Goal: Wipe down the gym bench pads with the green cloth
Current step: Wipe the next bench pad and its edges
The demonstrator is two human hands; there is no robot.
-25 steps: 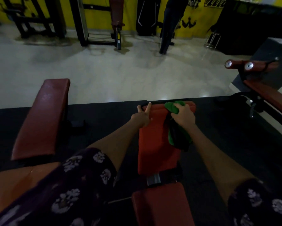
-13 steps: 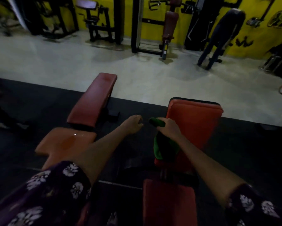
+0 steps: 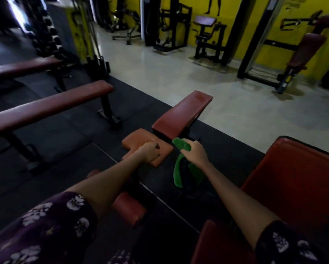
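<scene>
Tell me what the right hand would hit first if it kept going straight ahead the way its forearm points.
Probably the dark red back pad of the bench just beyond the right hand and its green cloth. Depth is unclear; it might pass above the pad.

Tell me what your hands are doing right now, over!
Right hand grips green cloth, held off the pads. Left hand curled, empty, over orange seat pad. Nothing blocking it.

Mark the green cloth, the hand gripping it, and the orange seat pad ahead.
green cloth (image 3: 178, 176): head view, on the strip hanging below the hand.
right hand (image 3: 197, 155): head view, on the back of the hand gripping the cloth.
orange seat pad (image 3: 136, 141): head view, on its bare top surface, far left part.
</scene>
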